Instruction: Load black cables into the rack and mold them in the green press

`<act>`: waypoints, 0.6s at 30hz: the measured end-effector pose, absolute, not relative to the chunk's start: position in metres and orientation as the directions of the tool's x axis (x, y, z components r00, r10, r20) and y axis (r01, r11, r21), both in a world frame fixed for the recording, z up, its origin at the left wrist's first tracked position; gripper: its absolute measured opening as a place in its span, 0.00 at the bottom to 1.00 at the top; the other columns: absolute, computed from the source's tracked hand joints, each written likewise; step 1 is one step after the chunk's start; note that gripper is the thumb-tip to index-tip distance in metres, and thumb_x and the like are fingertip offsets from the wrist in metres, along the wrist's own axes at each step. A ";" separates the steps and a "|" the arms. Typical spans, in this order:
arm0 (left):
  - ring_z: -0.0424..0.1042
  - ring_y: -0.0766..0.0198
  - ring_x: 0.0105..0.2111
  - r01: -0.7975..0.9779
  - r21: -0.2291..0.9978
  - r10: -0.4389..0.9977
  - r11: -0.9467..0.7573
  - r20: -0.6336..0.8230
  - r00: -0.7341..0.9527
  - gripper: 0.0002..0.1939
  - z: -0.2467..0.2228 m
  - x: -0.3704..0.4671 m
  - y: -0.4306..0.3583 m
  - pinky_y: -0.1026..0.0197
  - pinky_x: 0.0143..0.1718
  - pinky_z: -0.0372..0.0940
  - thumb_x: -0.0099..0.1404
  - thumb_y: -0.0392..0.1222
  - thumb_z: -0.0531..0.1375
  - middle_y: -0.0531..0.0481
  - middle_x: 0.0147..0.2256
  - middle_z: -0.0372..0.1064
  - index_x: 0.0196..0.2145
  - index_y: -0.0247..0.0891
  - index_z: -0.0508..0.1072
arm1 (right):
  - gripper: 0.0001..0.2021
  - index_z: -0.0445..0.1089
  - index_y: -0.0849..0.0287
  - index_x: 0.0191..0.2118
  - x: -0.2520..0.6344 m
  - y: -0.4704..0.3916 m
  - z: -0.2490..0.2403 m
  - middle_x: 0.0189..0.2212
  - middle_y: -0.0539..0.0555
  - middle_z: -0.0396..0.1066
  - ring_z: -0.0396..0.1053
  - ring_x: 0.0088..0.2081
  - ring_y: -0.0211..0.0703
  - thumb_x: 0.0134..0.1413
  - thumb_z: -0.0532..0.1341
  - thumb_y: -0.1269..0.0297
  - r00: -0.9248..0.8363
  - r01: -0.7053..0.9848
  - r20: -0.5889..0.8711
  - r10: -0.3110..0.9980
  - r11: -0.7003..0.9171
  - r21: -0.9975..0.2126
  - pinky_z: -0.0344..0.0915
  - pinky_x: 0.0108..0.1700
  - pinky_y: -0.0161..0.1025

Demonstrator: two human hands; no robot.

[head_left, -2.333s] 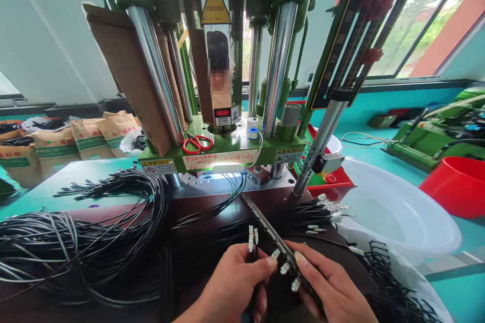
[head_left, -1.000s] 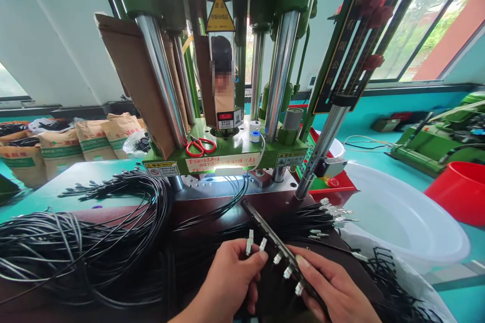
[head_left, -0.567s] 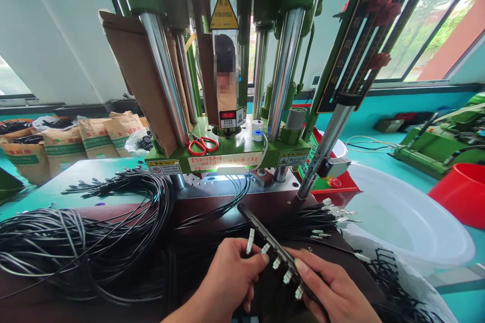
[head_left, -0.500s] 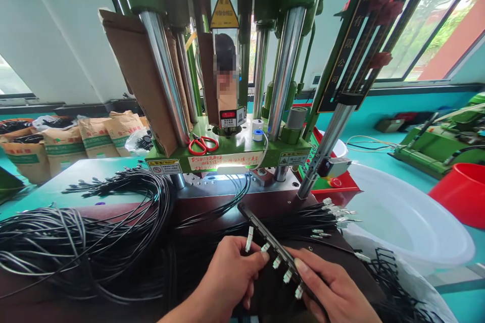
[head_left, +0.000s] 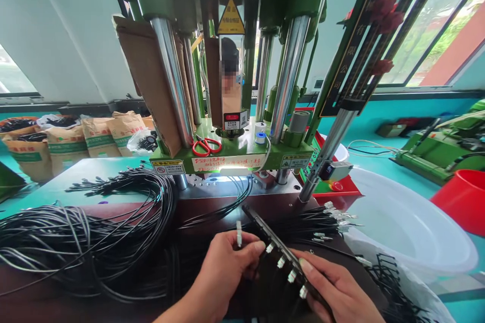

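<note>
My left hand (head_left: 227, 267) pinches a thin black wire with a white metal terminal (head_left: 238, 227) sticking up between thumb and fingers. Its fingertips touch the left side of a long black fixture bar (head_left: 265, 232). My right hand (head_left: 335, 290) grips the near end of that bar from the right. Several white terminals (head_left: 286, 270) sit in a row along the bar's left edge. The bar slants from my hands up toward the green press machine (head_left: 231, 156).
Large bundles of black wires (head_left: 76, 237) cover the table's left. More terminal-tipped wires (head_left: 333, 217) lie right of the bar. A white basin (head_left: 405, 222) and a red tub (head_left: 462, 197) stand at right. Red scissors (head_left: 204, 147) rest on the press. Paper sacks (head_left: 56, 144) stand at left.
My left hand went from holding two terminals to one, and another terminal now sits in the bar's row. The view shifted slightly downward and left.
</note>
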State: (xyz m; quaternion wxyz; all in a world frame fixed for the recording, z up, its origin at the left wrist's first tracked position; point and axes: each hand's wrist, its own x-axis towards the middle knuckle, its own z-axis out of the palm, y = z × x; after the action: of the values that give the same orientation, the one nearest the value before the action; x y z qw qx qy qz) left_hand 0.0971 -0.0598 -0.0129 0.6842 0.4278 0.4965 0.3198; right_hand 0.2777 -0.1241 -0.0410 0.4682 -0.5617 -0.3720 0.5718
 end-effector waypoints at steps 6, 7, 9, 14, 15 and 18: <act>0.67 0.69 0.22 -0.166 0.877 0.879 0.450 -0.402 0.259 0.16 -0.010 0.083 -0.057 0.65 0.23 0.65 0.59 0.44 0.61 0.53 0.26 0.67 0.43 0.35 0.66 | 0.26 0.76 0.57 0.45 0.278 -0.124 -0.047 0.19 0.48 0.63 0.48 0.16 0.26 0.46 0.65 0.43 0.085 -0.186 -0.310 0.947 -0.290 -0.939 0.41 0.16 0.26; 0.65 0.70 0.19 -0.133 0.886 0.878 0.444 -0.400 0.263 0.15 -0.012 0.084 -0.057 0.67 0.19 0.61 0.60 0.46 0.60 0.54 0.25 0.66 0.41 0.35 0.66 | 0.25 0.76 0.57 0.44 0.277 -0.123 -0.045 0.20 0.49 0.64 0.49 0.16 0.27 0.45 0.65 0.43 0.094 -0.180 -0.303 0.948 -0.283 -0.942 0.44 0.16 0.26; 0.59 0.73 0.15 -0.058 0.903 0.874 0.426 -0.394 0.286 0.15 -0.016 0.088 -0.058 0.70 0.14 0.54 0.60 0.50 0.59 0.56 0.22 0.64 0.38 0.35 0.66 | 0.25 0.77 0.57 0.42 0.275 -0.123 -0.040 0.21 0.50 0.66 0.53 0.17 0.28 0.43 0.66 0.43 0.119 -0.168 -0.293 0.949 -0.272 -0.948 0.49 0.16 0.27; 0.53 0.77 0.11 0.078 0.919 0.864 0.386 -0.390 0.317 0.14 -0.021 0.098 -0.058 0.71 0.09 0.45 0.58 0.51 0.59 0.57 0.21 0.62 0.29 0.35 0.66 | 0.26 0.78 0.56 0.43 0.274 -0.124 -0.030 0.22 0.51 0.67 0.51 0.16 0.29 0.42 0.66 0.42 0.101 -0.139 -0.287 0.953 -0.272 -0.952 0.49 0.15 0.28; 0.52 0.77 0.11 0.088 0.916 0.859 0.391 -0.398 0.322 0.14 -0.021 0.099 -0.058 0.71 0.09 0.44 0.58 0.50 0.59 0.57 0.21 0.62 0.29 0.35 0.66 | 0.27 0.77 0.57 0.44 0.274 -0.124 -0.030 0.22 0.51 0.67 0.50 0.16 0.28 0.43 0.65 0.42 0.082 -0.132 -0.293 0.953 -0.281 -0.951 0.47 0.15 0.28; 0.51 0.78 0.10 0.101 0.906 0.846 0.411 -0.420 0.328 0.13 -0.020 0.100 -0.058 0.71 0.09 0.43 0.57 0.49 0.59 0.58 0.20 0.61 0.28 0.35 0.65 | 0.27 0.76 0.57 0.45 0.275 -0.124 -0.031 0.22 0.50 0.65 0.48 0.16 0.26 0.45 0.64 0.41 0.048 -0.115 -0.305 0.951 -0.298 -0.947 0.45 0.16 0.27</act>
State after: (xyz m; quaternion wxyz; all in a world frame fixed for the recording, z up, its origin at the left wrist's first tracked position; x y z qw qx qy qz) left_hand 0.0995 -0.0582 -0.0205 0.6685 0.4658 0.5084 0.2788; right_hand 0.2751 -0.1243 -0.0314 0.4595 -0.5593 -0.3737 0.5800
